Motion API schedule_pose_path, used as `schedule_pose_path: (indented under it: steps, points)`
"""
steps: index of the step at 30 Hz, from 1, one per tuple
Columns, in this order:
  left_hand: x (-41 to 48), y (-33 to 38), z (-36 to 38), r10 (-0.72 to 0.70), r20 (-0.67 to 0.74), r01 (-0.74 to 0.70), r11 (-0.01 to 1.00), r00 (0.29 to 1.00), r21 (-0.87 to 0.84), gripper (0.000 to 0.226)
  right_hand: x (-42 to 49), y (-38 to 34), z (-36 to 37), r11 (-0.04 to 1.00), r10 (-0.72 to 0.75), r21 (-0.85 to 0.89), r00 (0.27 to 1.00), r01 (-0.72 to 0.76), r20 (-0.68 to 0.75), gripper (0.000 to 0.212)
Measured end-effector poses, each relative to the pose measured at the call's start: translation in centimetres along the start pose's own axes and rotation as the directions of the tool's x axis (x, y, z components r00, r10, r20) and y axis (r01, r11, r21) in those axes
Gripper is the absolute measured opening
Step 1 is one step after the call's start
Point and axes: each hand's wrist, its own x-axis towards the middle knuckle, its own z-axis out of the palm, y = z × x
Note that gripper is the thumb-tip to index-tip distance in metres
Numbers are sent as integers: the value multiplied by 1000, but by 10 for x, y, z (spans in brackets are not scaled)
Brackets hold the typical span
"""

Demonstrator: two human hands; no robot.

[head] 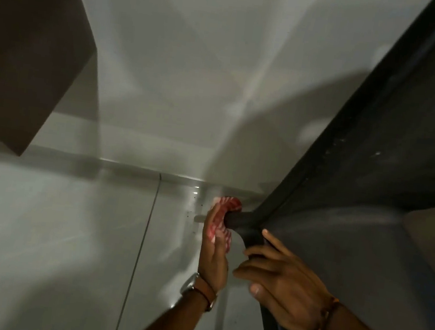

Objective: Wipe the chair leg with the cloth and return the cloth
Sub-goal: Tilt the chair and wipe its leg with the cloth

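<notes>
A dark plastic chair point(374, 170) fills the right side, seen from above. Its black chair leg point(237, 220) slopes down toward the tiled floor. A red-and-white striped cloth point(222, 220) is wrapped around the lower part of the leg. My left hand point(213, 255), with a watch on the wrist, presses the cloth against the leg. My right hand point(281, 285) grips the chair's edge just above the leg, thumb down. The foot of the leg is hidden behind the cloth.
A brown wooden furniture panel point(30, 54) juts in at the upper left. A white wall point(182, 64) meets the glossy grey floor tiles point(52, 227) just beyond the leg. Small dark specks dot the floor near the wall.
</notes>
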Motion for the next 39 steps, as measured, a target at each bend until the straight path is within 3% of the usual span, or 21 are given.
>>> schedule_pose_path:
  steps: [2, 3, 5, 8, 11, 13, 14, 15, 16, 17, 19, 20, 23, 25, 28, 30, 34, 37, 39]
  points:
    - [6, -8, 7, 47, -31, -43, 993, 998, 110, 88, -2, 2, 3, 1000, -14, -22, 1000, 13, -11, 44]
    - [14, -15, 6, 103, -25, -98, 984, 994, 148, 86, -2, 3, 3, 1000, -12, -22, 1000, 12, -10, 44]
    - [32, -36, 1, 182, 25, -183, 957, 983, 223, 71, -1, 12, 7, 999, -21, -42, 1000, 20, -18, 42]
    - [59, -67, -10, 151, 138, -191, 919, 979, 344, 48, 5, 20, 12, 999, -36, 8, 998, 37, -60, 40]
    - [83, -94, -21, 160, 159, -209, 906, 974, 367, 26, -1, 28, 29, 974, -148, -180, 988, 137, -51, 34]
    - [96, -109, -31, 97, 179, -154, 927, 979, 341, 24, -5, 38, 34, 958, -168, -250, 983, 143, -80, 47]
    - [102, -117, -37, 49, 200, -115, 934, 979, 338, 26, -5, 36, 34, 981, -140, -152, 983, 121, -122, 55]
    - [108, -125, -44, 1, 228, -82, 933, 974, 349, 27, -4, 38, 37, 995, -100, -24, 994, 99, -51, 50]
    - [112, -130, -52, -33, 245, -63, 925, 969, 376, 30, -9, 38, 35, 990, -142, -16, 989, 143, 30, 38]
    - [116, -135, -58, -57, 274, -58, 917, 960, 396, 35, -10, 34, 33, 995, -98, -3, 989, 99, 107, 40]
    - [117, -130, -66, -139, 312, 6, 921, 940, 390, 40, -7, 27, 29, 999, 23, 38, 999, -25, 47, 55]
    - [113, -123, -68, -168, 325, 24, 915, 931, 402, 40, -6, 19, 23, 999, 11, 52, 999, -13, 36, 53]
    - [99, -102, -58, -17, 358, -133, 912, 933, 388, 44, 3, 16, 10, 994, 35, 107, 999, -36, 14, 40]
    - [79, -79, -44, 98, 344, -213, 925, 934, 315, 51, 4, 12, 4, 999, 7, 50, 999, -5, -33, 40]
    - [48, -42, -22, 178, 247, -224, 960, 952, 171, 81, 2, 2, 0, 998, 43, 38, 999, -43, 10, 42]
    - [34, -27, -11, 175, 191, -187, 981, 966, 49, 84, 4, -1, -6, 997, 62, 39, 997, -64, 45, 45]
    - [31, -20, -8, 144, 105, -134, 986, 984, -103, 71, 4, -4, -6, 998, 63, 8, 997, -63, 43, 47]
    - [54, -39, -9, 48, 110, -44, 998, 993, -41, 39, 4, -3, -3, 998, 67, 10, 998, -67, 16, 49]
    - [75, -64, -16, -29, 82, 28, 1000, 996, 12, 35, 3, -2, -1, 998, 56, 14, 998, -56, -4, 49]
